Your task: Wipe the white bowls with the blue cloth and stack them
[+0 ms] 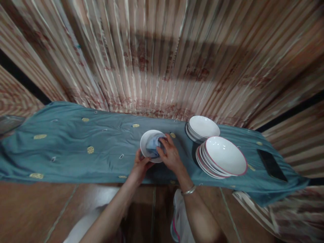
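Near the middle of the cloth-covered table, a small white bowl (144, 143) is held tilted in my left hand (142, 164), whose fingers grip its lower left rim. My right hand (170, 153) is closed on a bluish cloth (153, 143) and presses it against the inside of the bowl. Part of the cloth is hidden beneath my right fingers. A bangle (189, 190) circles my right wrist.
To the right stand a stack of white plates (204, 126) and, nearer me, a stack of red-rimmed white bowls (225, 155). A dark phone (272, 165) lies at the table's right end. A patterned curtain (157, 60) hangs behind the teal tablecloth (71, 148).
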{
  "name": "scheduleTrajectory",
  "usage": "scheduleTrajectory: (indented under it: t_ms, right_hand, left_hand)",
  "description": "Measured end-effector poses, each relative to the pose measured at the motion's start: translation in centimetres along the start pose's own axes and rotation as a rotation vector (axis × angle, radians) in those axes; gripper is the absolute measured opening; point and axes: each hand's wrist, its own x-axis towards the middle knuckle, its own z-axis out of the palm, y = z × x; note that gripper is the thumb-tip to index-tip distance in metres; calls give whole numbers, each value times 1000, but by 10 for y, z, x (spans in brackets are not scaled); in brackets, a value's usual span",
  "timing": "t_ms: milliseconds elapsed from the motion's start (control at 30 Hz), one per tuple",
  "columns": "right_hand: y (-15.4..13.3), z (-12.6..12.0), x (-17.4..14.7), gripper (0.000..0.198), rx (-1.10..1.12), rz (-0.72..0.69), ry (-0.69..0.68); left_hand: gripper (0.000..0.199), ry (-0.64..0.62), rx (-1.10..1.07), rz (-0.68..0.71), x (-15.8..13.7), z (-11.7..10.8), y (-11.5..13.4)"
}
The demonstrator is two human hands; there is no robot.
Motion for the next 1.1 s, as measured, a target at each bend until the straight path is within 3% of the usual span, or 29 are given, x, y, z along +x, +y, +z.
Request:
scheduleTrajectory:
  t_ms: [167,300,400,533,633,833,1100]
  right_hand:
    - [1,-9,-5,44,-136,-46,37]
    - [-5,-4,-6,42,-92,-144,-168]
    - [-13,4,-5,43,-185,-161,-336]
    - [-20,5,-1,35,-352,-127,-458]
    - [-21,-3,0,34,-352,-152,-546]
    - [-9,-11,2,41,-48,-107,-613]
    - [4,21,6,31,509,45,-483]
  left_hand:
    - [67,34,31,28,-4,-4,8]
    - [70,8,80,16,-8,-4,11]
    - [76,-18,118,7,-9,-4,11]
    - [76,8,125,8,-6,-5,11]
    - [75,17,110,10,-4,-6,13]
    - [90,-22,101,-1,-5,-6,15]
    - [87,9,108,-3,-3,-10,10]
